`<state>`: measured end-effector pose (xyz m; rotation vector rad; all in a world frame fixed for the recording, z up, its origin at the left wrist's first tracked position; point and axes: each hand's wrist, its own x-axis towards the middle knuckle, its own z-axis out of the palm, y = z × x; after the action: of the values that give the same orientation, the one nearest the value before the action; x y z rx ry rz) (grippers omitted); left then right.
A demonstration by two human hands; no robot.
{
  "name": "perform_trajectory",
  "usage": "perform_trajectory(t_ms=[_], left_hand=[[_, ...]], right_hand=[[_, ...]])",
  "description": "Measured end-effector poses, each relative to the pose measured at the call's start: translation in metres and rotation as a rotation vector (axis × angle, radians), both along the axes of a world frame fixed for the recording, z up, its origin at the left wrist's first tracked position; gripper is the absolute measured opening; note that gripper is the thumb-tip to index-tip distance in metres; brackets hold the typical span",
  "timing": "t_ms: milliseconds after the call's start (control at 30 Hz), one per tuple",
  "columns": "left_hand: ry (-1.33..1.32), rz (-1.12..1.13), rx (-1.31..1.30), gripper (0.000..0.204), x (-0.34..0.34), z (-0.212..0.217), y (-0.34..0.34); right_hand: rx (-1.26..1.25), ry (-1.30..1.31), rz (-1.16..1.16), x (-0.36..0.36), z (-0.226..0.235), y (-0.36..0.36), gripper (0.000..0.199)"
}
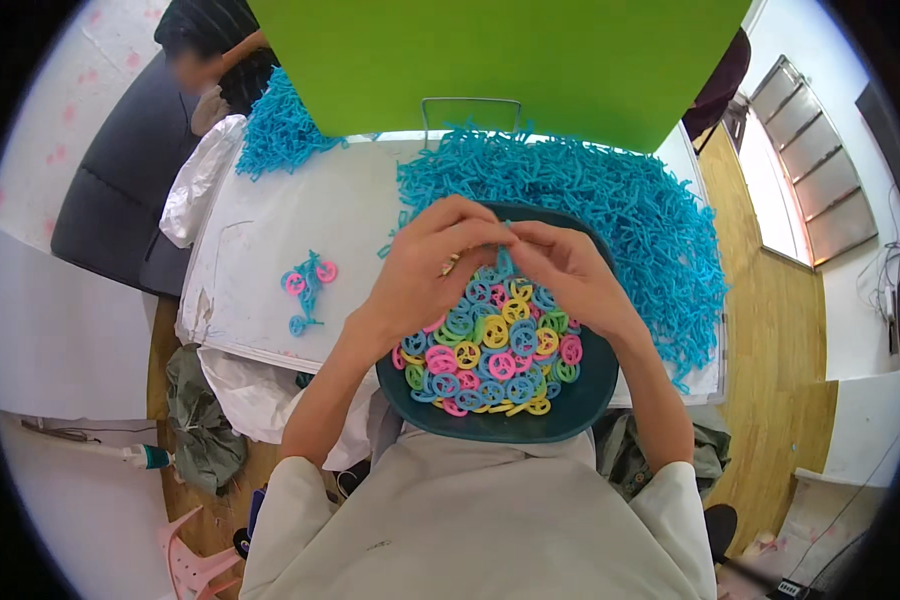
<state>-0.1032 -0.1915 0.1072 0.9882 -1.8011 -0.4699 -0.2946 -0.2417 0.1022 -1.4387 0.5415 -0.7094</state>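
My left hand (425, 265) and my right hand (572, 275) meet over a dark green basin (595, 385), fingertips pinched together. Between them is a small blue plastic piece (505, 262), partly hidden by the fingers. A bit of yellow (450, 264) shows by my left palm; whether it is held I cannot tell. The basin is filled with small plastic wheels (495, 332) in pink, yellow, green and blue. To the left on the white table lie blue pieces (310, 290) joined with pink and blue wheels.
A large heap of blue plastic pieces (610, 200) covers the table's right and back; a smaller heap (280, 125) lies at the far left. A green partition (500, 60) stands at the back. Another person (220, 60) sits beyond the left corner. Bags (205, 420) lie below the table.
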Motion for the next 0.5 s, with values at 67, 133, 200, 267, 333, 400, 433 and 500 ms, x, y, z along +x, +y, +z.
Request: perform_trajectory(t_ms=[67, 133, 200, 267, 333, 400, 433, 500], left_hand=[[-0.063, -0.031, 0.002, 0.027, -0.001, -0.002, -0.002], [-0.122, -0.064, -0.001, 0.027, -0.003, -0.002, -0.003], [0.273, -0.120, 0.369, 0.027, -0.003, 0.003, 0.002], [0.152, 0.016, 0.373, 0.026, 0.002, -0.006, -0.003], [0.031, 0.149, 0.375, 0.025, 0.005, -0.024, -0.009], [-0.512, 0.123, 0.111, 0.025, 0.005, -0.045, -0.016], [-0.512, 0.125, 0.109, 0.025, 0.004, -0.050, -0.017], [-0.575, 0.123, 0.050, 0.031, 0.002, -0.055, -0.020]], right_hand=[[0.047, 0.030, 0.032, 0.003, -0.003, 0.005, 0.033], [0.144, 0.080, 0.035, -0.009, -0.006, 0.000, 0.030], [0.241, 0.126, 0.047, -0.019, -0.011, -0.003, 0.027], [0.130, 0.117, -0.078, -0.024, -0.017, -0.005, 0.021], [0.092, 0.132, -0.124, -0.024, -0.018, -0.003, 0.020], [0.048, 0.143, -0.171, -0.024, -0.020, -0.004, 0.020], [0.019, 0.133, -0.191, -0.024, -0.024, -0.004, 0.021], [-0.010, 0.123, -0.217, -0.024, -0.026, -0.004, 0.021]])
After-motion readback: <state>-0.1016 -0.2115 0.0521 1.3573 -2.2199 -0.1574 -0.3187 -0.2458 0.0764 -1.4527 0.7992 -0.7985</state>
